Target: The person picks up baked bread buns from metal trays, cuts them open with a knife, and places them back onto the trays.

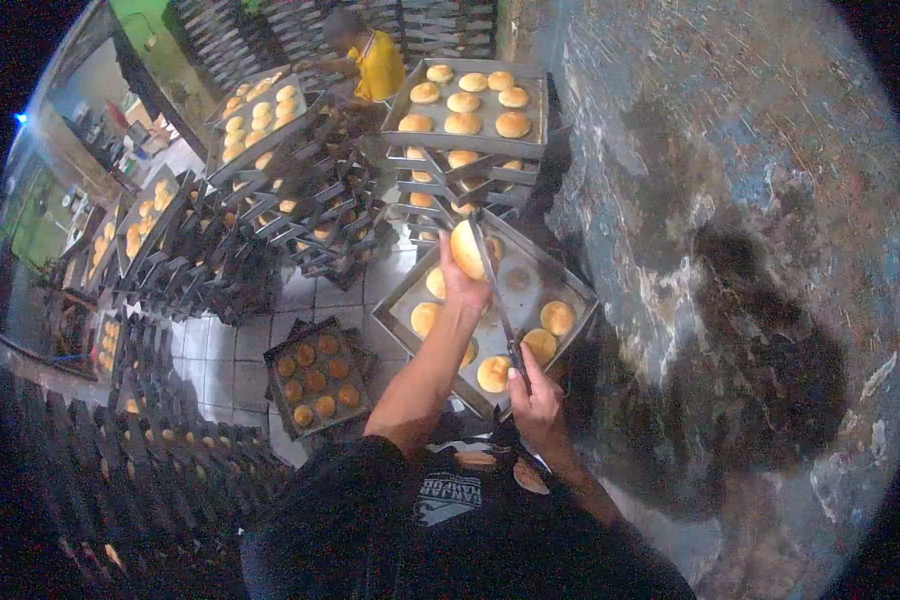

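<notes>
My left hand (463, 284) is closed around a round golden bun (466, 250), raised above a metal tray (395, 318). In my right hand (538, 402) is a long knife (504, 312), gripped by its dark handle. The blade points up and away from me and lies along the bun's right side; whether it has cut in, I cannot tell. Several loose buns lie in the tray below, among them a pale-topped bun (493, 374) close to my right hand and another bun (557, 318) near the right corner.
Ahead stands a stack of bun trays (465, 145), with another tray stack (260, 175) to its left. A smaller tray of darker buns (297, 415) sits low on the left. A person in a yellow shirt (378, 68) is at the back. A stained wall (650, 300) rises on the right.
</notes>
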Motion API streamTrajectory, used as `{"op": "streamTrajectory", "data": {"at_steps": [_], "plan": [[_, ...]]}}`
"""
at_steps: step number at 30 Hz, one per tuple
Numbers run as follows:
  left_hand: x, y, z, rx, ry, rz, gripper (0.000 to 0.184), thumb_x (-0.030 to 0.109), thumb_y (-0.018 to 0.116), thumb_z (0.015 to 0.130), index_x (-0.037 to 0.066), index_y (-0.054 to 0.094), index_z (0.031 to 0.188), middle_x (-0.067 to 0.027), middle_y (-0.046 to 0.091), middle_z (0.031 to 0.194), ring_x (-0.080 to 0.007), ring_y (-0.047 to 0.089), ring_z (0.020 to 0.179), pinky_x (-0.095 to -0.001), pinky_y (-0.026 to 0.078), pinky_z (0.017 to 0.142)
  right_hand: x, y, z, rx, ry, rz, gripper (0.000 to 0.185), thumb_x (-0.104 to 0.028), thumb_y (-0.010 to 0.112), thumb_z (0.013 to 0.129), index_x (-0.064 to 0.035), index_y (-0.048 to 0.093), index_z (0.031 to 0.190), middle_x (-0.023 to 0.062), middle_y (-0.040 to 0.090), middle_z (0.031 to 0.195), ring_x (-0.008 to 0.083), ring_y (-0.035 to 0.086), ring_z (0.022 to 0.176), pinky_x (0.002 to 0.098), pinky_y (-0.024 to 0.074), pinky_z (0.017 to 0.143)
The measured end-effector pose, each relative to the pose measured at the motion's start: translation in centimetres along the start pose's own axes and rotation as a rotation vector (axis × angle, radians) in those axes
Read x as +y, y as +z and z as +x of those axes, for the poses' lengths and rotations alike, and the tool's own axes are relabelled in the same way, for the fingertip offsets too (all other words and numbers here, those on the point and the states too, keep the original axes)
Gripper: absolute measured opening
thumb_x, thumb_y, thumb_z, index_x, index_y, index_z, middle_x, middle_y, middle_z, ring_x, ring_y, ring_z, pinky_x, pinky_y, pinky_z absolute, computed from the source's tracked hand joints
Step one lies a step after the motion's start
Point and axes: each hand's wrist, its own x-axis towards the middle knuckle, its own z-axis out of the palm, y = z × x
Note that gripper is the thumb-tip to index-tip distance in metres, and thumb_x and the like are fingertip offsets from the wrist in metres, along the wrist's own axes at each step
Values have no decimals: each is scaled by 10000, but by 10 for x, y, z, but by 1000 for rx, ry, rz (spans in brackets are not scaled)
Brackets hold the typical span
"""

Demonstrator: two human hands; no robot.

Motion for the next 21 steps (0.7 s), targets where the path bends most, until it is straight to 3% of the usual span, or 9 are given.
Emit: {"op": "streamTrajectory", "data": {"at_steps": [6, 12, 14, 19, 21], "plan": [[-3, 7, -11, 29, 27, 17, 506, 593, 590, 913, 113, 666, 1055, -46, 707, 914, -203, 675, 756, -330, 551, 582, -9, 3, -12, 29, -8, 2, 472, -212, 565, 971, 31, 528, 1373, 232, 672, 887, 290, 675, 767, 387, 521, 761], [-13, 14, -27, 72, -31, 258, 437, 515, 593, 935, 110, 664, 1083, -45, 719, 947, -204, 688, 810, -320, 566, 684, -15, 0, 10, 102, -41, 22, 453, -187, 561, 978, 24, 526, 1377, 215, 663, 817, 274, 673, 715, 375, 524, 702], [-16, 11, -28, 23, -11, 342, 410, 479, 601, 941, 102, 659, 1090, -54, 723, 960, -200, 692, 842, -326, 573, 732, -14, -4, 20, 57, -11, -44, 455, -178, 565, 980, 8, 516, 1393, 173, 667, 779, 230, 670, 694, 345, 524, 678], [5, 26, -23, 23, 7, 310, 319, 404, 645, 926, 114, 636, 1058, -30, 691, 961, -185, 679, 799, -360, 568, 712, -4, -8, -11, 33, 3, 39, 458, -183, 558, 987, -22, 503, 1412, 125, 675, 769, 176, 662, 698, 331, 522, 674], [5, 24, -30, -153, -26, 508, 351, 375, 654, 926, 84, 627, 1119, -64, 696, 995, -210, 691, 850, -351, 585, 753, 2, -7, -13, 53, 53, 73, 458, -188, 554, 990, -28, 500, 1416, 112, 675, 768, 162, 656, 694, 330, 522, 671]]}}
